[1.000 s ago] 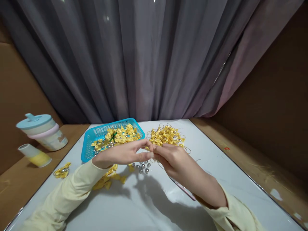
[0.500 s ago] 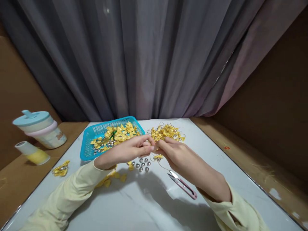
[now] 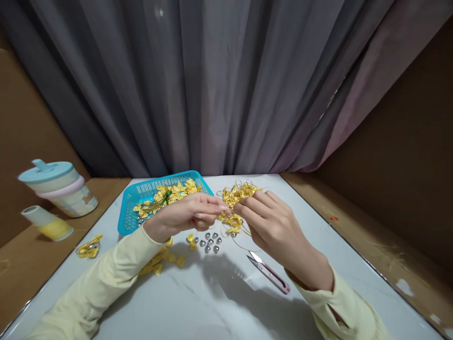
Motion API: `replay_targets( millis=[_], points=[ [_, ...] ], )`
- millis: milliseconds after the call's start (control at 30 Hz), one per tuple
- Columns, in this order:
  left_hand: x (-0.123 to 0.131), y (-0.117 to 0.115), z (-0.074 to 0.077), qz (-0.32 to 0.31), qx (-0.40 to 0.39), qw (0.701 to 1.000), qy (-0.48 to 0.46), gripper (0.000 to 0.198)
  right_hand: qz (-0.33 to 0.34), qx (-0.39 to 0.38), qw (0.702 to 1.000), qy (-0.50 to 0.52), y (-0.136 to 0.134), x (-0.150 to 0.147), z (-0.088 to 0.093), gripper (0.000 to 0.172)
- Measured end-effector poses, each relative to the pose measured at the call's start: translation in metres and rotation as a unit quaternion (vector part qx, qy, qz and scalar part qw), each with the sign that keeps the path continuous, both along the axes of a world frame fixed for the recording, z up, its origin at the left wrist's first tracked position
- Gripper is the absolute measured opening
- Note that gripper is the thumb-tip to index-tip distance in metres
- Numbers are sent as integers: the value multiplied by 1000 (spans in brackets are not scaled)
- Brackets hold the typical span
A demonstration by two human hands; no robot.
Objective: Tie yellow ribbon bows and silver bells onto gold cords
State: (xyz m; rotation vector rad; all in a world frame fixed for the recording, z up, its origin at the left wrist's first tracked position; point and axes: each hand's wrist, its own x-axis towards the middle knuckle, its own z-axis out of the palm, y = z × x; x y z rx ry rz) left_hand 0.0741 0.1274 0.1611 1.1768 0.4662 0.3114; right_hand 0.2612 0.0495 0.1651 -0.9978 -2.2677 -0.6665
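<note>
Soft shadows darken the bright, faintly glaring tabletop [image 3: 191, 307]; the curtain [image 3: 215, 89] is dim, outer edges stretched.

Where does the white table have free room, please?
Bare: the near middle, between left sleeve and pink snips; also right of the right hand, up to the table edge. Crowded: around silver beads, yellow bows and blue basket.

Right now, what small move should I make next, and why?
Perhaps ease your right hand toward your left hand: the left looks pinched shut, and the right hovers just beside it. Anything held there is too small to make out.
</note>
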Motion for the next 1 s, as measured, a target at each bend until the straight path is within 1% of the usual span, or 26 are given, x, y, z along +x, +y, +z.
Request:
replay_targets(
  millis=[133,233,300,367,433,500,600,667,733,800,900,933,1000],
  points=[
    [9,-8,-4,107,-55,991,-63,11,13,45,996,78,8,-6,-17,22],
    [15,-18,-8,160,-49,983,-82,13,26,71,988,136,13,-11,-30,19],
    [18,-22,-10,190,0,979,-74,15,23,77,983,164,14,-15,-35,17],
    [19,-24,-11,219,87,971,-51,19,10,67,979,190,13,-18,-36,17],
    [18,-24,-11,236,187,954,-19,21,-4,35,978,207,12,-19,-35,20],
    [15,-24,-9,233,271,934,16,23,-21,-7,978,209,11,-20,-33,23],
    [10,-23,-6,198,371,905,57,25,-44,-51,980,187,10,-19,-31,24],
    [7,-23,-4,174,436,879,79,25,-62,-41,985,158,10,-19,-31,24],
    [5,-23,-3,155,489,853,97,25,-82,-1,989,122,11,-19,-32,24],
    [5,-23,-2,136,511,841,116,27,-95,33,991,90,11,-20,-33,23],
    [5,-21,-4,118,505,844,134,27,-98,46,992,63,12,-20,-33,23],
    [5,-21,-6,119,508,843,131,26,-94,45,993,56,12,-19,-33,23],
    [6,-21,-9,137,530,828,116,21,-75,39,996,36,12,-17,-31,23]
  ],
)
